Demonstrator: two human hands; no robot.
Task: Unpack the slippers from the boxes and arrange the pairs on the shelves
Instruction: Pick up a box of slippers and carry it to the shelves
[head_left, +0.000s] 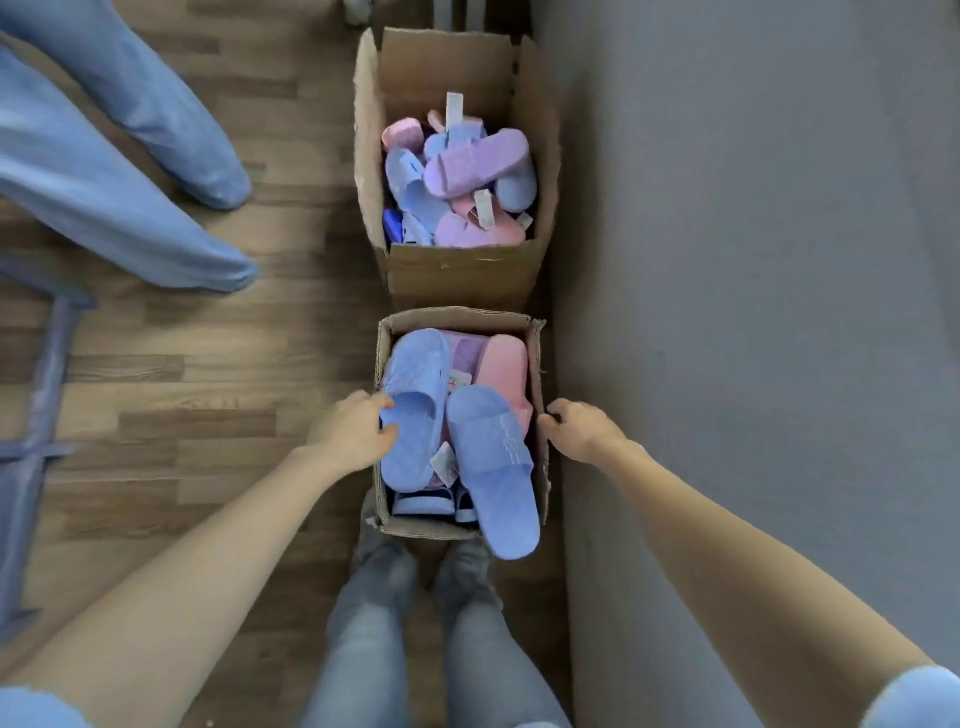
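Observation:
Two open cardboard boxes stand in a row on the floor. The near box (415, 527) at my feet holds blue, pink and purple slippers. My left hand (353, 428) grips the strap edge of a blue slipper (415, 374) lying at the box's left side. A second blue slipper (493, 467) lies beside it and hangs over the front rim. My right hand (576, 428) curls its fingers over the box's right wall. The far box (462, 273) is filled with several mixed slippers (457, 176), some with paper tags.
A grey wall (753, 260) runs close along the right side of both boxes. Another person's legs in blue trousers (130, 156) stand on the wooden floor at the upper left. A blue fabric frame (41, 389) lies at the left edge. My own legs are right behind the near box.

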